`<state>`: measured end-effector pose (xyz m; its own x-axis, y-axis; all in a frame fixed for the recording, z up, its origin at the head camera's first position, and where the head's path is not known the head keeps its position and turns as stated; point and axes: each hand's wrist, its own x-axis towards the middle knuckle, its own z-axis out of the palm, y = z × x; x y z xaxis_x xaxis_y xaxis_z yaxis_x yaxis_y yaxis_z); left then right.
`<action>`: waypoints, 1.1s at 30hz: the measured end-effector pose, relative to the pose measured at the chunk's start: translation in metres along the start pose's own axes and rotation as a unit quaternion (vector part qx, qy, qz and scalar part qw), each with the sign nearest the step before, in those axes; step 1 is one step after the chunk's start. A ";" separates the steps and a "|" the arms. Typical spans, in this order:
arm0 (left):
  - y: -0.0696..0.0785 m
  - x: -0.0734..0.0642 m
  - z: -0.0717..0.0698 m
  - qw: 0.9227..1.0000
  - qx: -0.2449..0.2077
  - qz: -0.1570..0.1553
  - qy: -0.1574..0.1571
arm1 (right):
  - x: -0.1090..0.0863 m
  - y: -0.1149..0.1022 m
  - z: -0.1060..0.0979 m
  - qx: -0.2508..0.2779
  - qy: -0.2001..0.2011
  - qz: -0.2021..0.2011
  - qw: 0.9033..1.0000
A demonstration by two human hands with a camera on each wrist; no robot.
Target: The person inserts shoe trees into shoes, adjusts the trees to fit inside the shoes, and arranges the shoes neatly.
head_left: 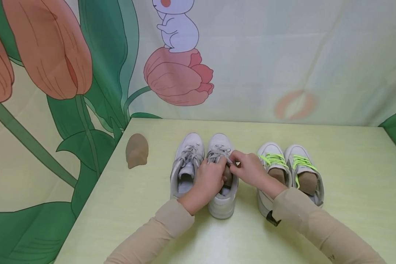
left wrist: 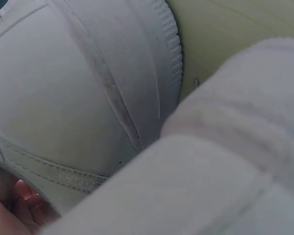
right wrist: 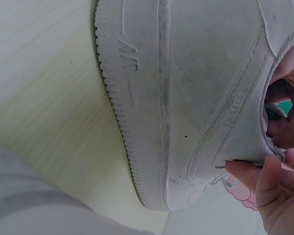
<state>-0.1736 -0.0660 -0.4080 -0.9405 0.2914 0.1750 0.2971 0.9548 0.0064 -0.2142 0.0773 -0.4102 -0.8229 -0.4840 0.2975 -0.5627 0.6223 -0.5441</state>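
Two hands are working close together over one grey-laced shoe (head_left: 222,209). Right hand (head_left: 249,169) is pinching the lace (head_left: 219,149) at the shoe's edge; left hand (head_left: 208,179) is curling in over the shoe, can't tell on what. Brown insert (head_left: 229,177) is sitting beside the left hand and could be shifting if knuckles are knocking it. Lace could be slipping if the pinch is holding too little.

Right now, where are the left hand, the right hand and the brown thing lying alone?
Left hand (head_left: 208,179): head view, back of the hand.
Right hand (head_left: 251,169): head view, back of the hand.
Brown thing (head_left: 137,149): head view, middle of its top.
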 end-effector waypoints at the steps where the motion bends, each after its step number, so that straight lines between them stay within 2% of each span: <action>1: 0.000 0.001 0.000 1.000 -0.002 -0.001 -0.001 | 0.000 0.000 -0.001 0.000 0.001 -0.001 1.000; 8: 0.001 0.004 0.001 1.000 -0.019 -0.008 0.005 | 0.002 0.001 -0.004 -0.004 -0.002 -0.002 1.000; 14: -0.002 0.002 0.001 0.999 -0.030 0.006 0.014 | 0.004 0.002 -0.005 0.002 -0.024 0.007 1.000; 19: -0.006 -0.004 -0.006 0.999 -0.036 0.029 0.004 | 0.003 0.003 -0.005 -0.006 -0.050 0.004 0.999; 23: -0.006 -0.012 -0.017 0.999 -0.041 0.026 0.001 | 0.000 0.004 -0.003 -0.022 -0.049 -0.011 0.998; 25: -0.007 -0.015 -0.023 0.998 -0.051 0.021 0.021 | -0.001 0.004 -0.003 -0.035 -0.044 -0.024 0.998; 30: -0.012 -0.021 -0.025 0.989 -0.085 0.004 0.117 | -0.003 0.004 0.000 -0.075 -0.009 -0.072 0.995; 33: -0.015 -0.023 -0.022 0.985 -0.095 -0.021 0.142 | -0.005 0.001 0.002 -0.104 0.022 -0.096 0.990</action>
<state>-0.1527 -0.0881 -0.3905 -0.8766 0.1973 0.4389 0.3094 0.9296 0.2000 -0.2111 0.0794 -0.4138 -0.7000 -0.5805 0.4159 -0.7085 0.6374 -0.3029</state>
